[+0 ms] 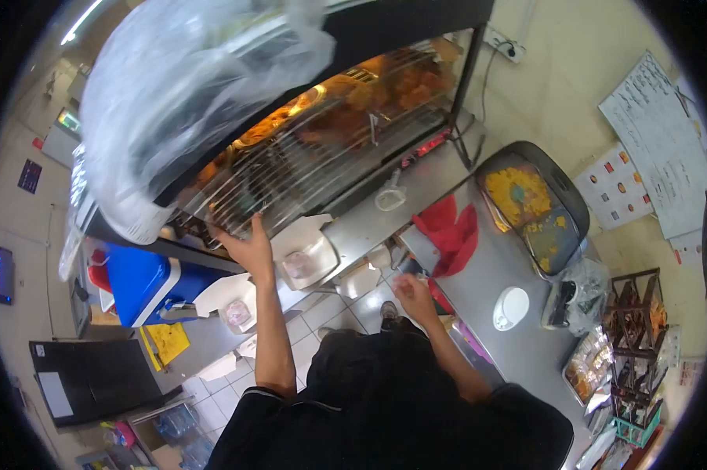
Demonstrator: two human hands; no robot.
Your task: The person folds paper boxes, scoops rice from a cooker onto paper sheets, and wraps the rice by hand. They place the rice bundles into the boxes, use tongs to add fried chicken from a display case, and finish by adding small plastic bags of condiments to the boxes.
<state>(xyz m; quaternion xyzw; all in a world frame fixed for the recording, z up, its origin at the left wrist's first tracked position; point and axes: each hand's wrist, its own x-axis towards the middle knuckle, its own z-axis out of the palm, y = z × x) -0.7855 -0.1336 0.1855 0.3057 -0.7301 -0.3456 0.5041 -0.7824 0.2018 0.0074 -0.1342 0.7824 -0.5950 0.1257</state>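
My left hand [248,249] reaches up to the lower front edge of a heated food display cabinet [385,174], its thumb and fingers spread apart at the wire rack [267,184]. The rack's bars are blurred, and browned food sits behind them under warm light. My right hand [414,298] is held low over the floor, beside the right-hand counter, with its fingers curled together; what they hold, if anything, is hidden. Below my left hand, an open white takeaway box [322,262] with a wrapped portion inside stands on the counter, and a second open box [204,298] is further left.
Red cloth [453,235], a white round-topped item [511,307] and a black pan [577,207] of yellow food lie on the steel counter [479,294]. A blue cooler [138,282] stands at left. Plastic sheeting [189,102] drapes over the cabinet.
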